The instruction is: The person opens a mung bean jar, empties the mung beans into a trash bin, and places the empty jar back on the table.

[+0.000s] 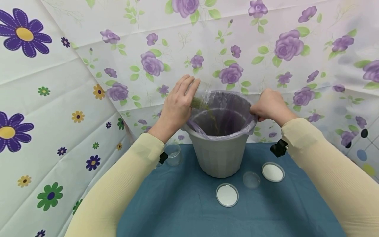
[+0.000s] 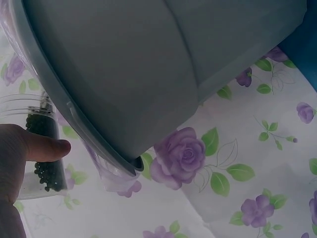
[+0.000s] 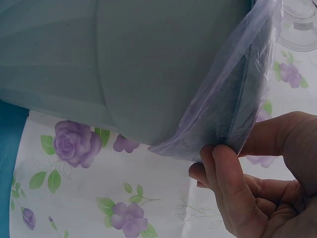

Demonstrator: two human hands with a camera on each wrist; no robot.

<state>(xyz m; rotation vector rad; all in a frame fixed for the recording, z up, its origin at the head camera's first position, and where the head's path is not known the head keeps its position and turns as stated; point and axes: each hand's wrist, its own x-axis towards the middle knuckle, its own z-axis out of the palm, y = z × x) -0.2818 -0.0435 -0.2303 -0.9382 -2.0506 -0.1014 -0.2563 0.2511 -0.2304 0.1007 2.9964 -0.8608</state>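
My left hand (image 1: 177, 102) grips a clear plastic jar (image 1: 204, 89), tipped over the left rim of a grey bin (image 1: 219, 156). Small green beans (image 1: 196, 103), which look like mung beans, slide out of its mouth and fall in a thin stream into the bin. In the left wrist view the beans (image 2: 42, 129) look dark and lie along one side of the jar, by the thumb. A thin lilac bin liner (image 1: 229, 135) lines the bin and folds over its rim. My right hand (image 1: 270, 105) pinches the liner (image 3: 218, 99) and rim on the right.
On the blue cloth (image 1: 183, 210), a clear plastic cup (image 1: 173, 154) stands left of the bin. In front lie two round lids with white discs, a nearer lid (image 1: 227, 195) and a right-hand lid (image 1: 273, 172), with a clear lid (image 1: 251, 180) between. Flowered sheeting (image 1: 183, 39) hangs behind.
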